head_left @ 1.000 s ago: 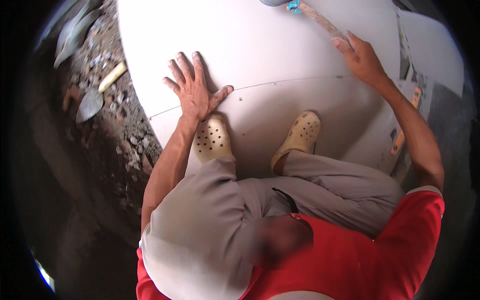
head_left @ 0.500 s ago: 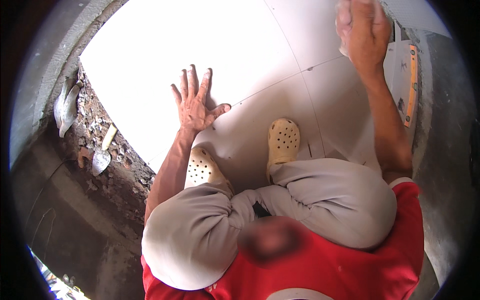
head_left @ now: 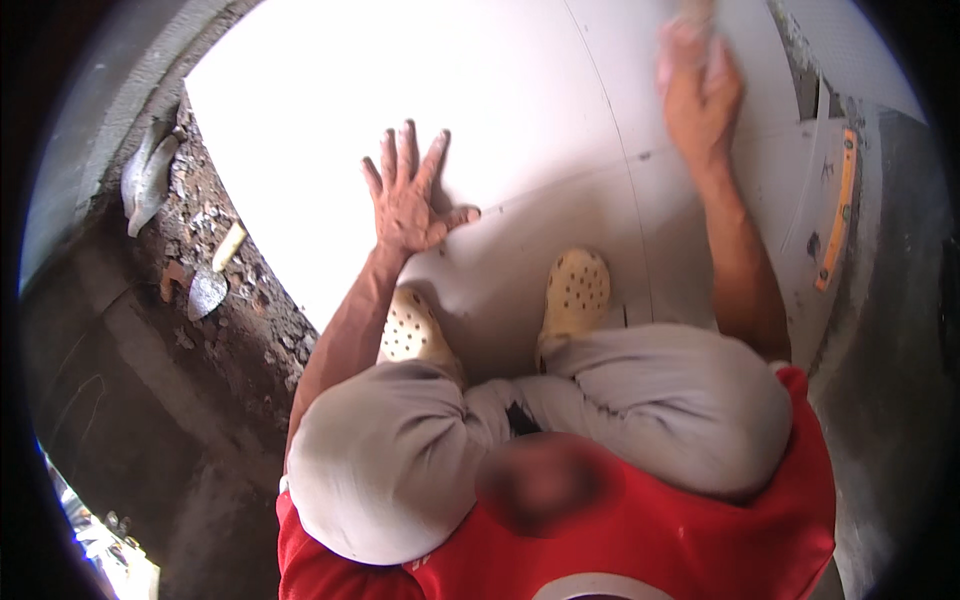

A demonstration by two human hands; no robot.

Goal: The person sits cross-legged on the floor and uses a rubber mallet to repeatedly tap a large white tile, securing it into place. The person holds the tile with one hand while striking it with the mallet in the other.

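My left hand (head_left: 408,212) lies flat on a large white tile (head_left: 300,100), fingers spread and thumb out to the right. Over the tiles at the upper right is my right hand (head_left: 702,105), smeared by motion, its fingers curled closed. A blurred brownish piece (head_left: 697,10) sticks out beyond these fingers at the top edge; its kind cannot be made out. Thin joint lines between tiles run near both hands. My feet, in cream clogs (head_left: 578,290) with holes, rest on the tiles below the hands.
Left of the tile edge lies a strip of rubble and soil (head_left: 260,310). On it are a small trowel (head_left: 207,294) with a pale handle and a crumpled grey thing (head_left: 150,178). An orange spirit level (head_left: 838,210) lies at the right, near the wall (head_left: 890,300).
My right hand has moved left over the tiles, and the brownish piece now shows beyond its fingers. My left hand stays flat on the tile. The whole view has shifted slightly.
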